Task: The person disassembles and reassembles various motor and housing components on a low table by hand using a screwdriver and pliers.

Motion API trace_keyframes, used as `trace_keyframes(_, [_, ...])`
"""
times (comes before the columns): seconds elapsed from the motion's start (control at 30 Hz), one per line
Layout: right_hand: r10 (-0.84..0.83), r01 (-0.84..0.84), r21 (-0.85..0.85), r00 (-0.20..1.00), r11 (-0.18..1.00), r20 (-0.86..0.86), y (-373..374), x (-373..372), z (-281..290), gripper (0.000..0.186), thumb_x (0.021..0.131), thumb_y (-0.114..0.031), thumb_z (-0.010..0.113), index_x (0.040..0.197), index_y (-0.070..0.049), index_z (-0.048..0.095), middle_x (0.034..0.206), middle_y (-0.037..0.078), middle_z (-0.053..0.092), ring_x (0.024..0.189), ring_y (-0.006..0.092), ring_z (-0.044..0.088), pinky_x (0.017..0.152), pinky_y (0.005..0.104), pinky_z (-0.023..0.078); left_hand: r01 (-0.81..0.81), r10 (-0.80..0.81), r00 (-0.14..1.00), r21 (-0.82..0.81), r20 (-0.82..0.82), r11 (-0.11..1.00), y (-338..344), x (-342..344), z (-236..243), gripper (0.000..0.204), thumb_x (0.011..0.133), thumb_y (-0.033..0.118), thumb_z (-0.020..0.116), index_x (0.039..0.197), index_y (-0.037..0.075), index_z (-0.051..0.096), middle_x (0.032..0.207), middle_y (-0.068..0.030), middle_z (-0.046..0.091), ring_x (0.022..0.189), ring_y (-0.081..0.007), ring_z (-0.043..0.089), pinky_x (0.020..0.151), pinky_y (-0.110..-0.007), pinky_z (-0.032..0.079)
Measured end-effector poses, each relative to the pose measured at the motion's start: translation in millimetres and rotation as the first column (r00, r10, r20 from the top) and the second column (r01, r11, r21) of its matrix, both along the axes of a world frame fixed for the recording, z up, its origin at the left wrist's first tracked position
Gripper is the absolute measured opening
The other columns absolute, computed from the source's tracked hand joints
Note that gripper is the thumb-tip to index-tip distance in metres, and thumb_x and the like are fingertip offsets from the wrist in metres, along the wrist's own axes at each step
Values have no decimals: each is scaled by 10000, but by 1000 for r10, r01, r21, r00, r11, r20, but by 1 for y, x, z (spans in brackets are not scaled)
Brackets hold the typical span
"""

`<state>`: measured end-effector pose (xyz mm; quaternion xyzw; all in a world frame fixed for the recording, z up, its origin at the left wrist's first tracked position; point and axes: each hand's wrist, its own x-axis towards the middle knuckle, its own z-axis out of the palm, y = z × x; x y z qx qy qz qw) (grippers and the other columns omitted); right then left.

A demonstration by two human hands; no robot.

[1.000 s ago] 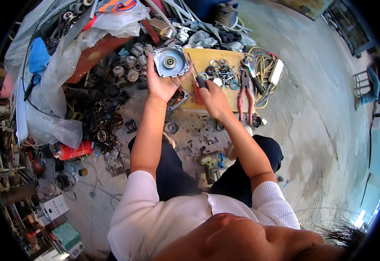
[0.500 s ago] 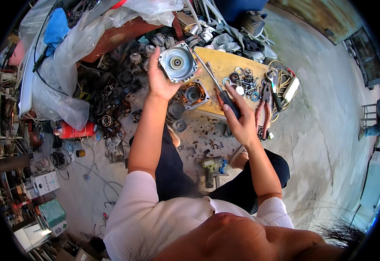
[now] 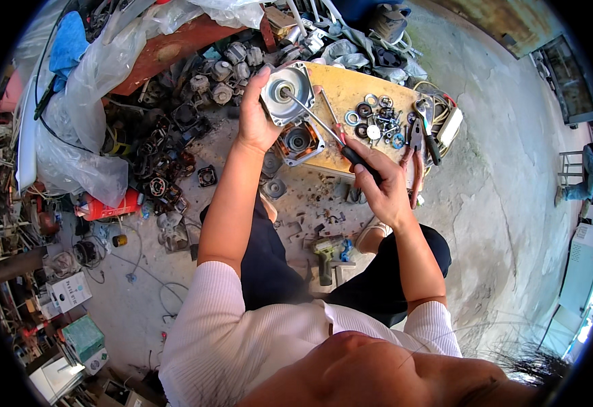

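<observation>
My left hand (image 3: 257,112) grips a square silver metal housing cover (image 3: 296,91) with a ringed bore in its middle. My right hand (image 3: 381,180) is closed round the black handle of a long screwdriver (image 3: 320,121), whose tip reaches the cover's centre. Below the cover, a second square housing (image 3: 298,141) with copper-coloured windings lies at the yellow board's (image 3: 340,157) left edge. On the board are several rings and small parts (image 3: 372,132), another slim tool (image 3: 328,104), red-handled pliers (image 3: 416,136) and an adjustable wrench (image 3: 433,148).
Heaped motor parts (image 3: 221,71), plastic sheeting (image 3: 99,146) and a red container (image 3: 109,203) lie to the left. A coiled cord with power strip (image 3: 450,123) sits right of the board. A drill (image 3: 323,254) is between my legs; a stool (image 3: 571,169) stands far right.
The screwdriver has swung up from beside the cover to its centre. My right hand has closed further round the handle, and the cover is now tilted.
</observation>
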<state>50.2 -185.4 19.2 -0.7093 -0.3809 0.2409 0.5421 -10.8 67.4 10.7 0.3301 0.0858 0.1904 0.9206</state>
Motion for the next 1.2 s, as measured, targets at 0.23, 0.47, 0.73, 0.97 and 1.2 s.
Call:
trace_keyframes(0.23, [35, -30, 26, 966, 999, -256, 1, 2, 2, 438, 942, -74, 533, 1379, -73, 557, 909, 19, 620, 766, 96, 557, 690, 234, 456, 33, -24, 999, 318, -31, 947, 5, -8, 3, 594, 961, 435, 453, 1346, -16, 489, 1329, -212, 568, 1200, -345, 583, 1035, -413, 451])
trace_keyframes(0.47, [147, -78, 125, 448, 989, -882, -8, 24, 10, 473, 949, -98, 532, 1404, 19, 476, 988, 55, 560, 834, 71, 526, 535, 165, 434, 81, -52, 996, 495, -71, 865, 6, -8, 1, 622, 934, 425, 508, 1403, 25, 422, 1279, -187, 583, 1164, -309, 604, 1010, -403, 477])
trace_keyframes(0.73, [131, -133, 67, 557, 989, -820, -8, 15, 28, 456, 989, -155, 548, 1420, -30, 468, 899, 65, 620, 585, 74, 514, 441, 144, 384, 134, -144, 990, 379, -1, 916, 2, -4, 10, 658, 907, 451, 485, 1382, -3, 446, 1169, -176, 613, 1041, -280, 644, 915, -439, 548])
trace_keyframes(0.97, [182, -103, 153, 418, 983, -890, -10, 17, 14, 454, 996, -168, 552, 1432, -79, 465, 864, 25, 556, 564, 37, 405, 414, 158, 262, 121, -33, 987, 602, -155, 790, -3, 2, 10, 617, 916, 424, 436, 1351, -11, 475, 1133, -162, 626, 996, -244, 652, 857, -418, 567])
trace_keyframes(1.2, [58, 14, 86, 631, 996, -774, 5, -10, 4, 412, 994, -206, 576, 1382, -75, 532, 798, -26, 547, 578, 29, 429, 463, 205, 319, -40, 68, 996, 410, -52, 911, -15, 21, 2, 536, 925, 380, 449, 1322, 26, 510, 1083, -148, 627, 952, -223, 655, 774, -369, 579])
